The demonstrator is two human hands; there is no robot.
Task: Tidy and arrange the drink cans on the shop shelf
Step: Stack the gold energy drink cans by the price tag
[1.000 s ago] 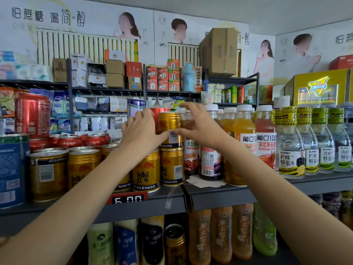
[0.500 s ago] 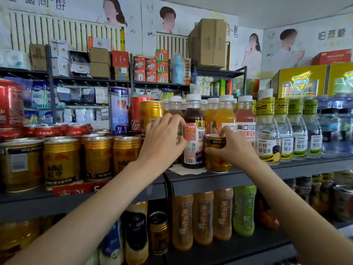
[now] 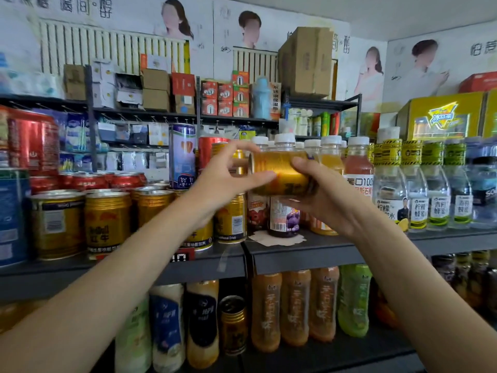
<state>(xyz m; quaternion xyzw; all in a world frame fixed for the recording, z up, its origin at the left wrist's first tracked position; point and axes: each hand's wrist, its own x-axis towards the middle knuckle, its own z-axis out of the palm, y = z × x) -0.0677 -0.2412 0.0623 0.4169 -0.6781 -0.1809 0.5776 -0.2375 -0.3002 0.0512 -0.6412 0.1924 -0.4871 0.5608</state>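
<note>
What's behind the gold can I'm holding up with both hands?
Behind the gold can, held sideways by the left hand and right hand, stand white-capped juice bottles; their caps and lower labels show, but the can covers their middles.

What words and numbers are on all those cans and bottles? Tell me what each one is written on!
"红牛": gold can on the shelf.
"100": label of the pink juice bottle.
"柠檬": honey-water bottle.
"蜂蜜": clear bottle farther right.
Held gold can, gripped by left hand and right hand: too blurred.
Price tag: partly hidden.
</note>
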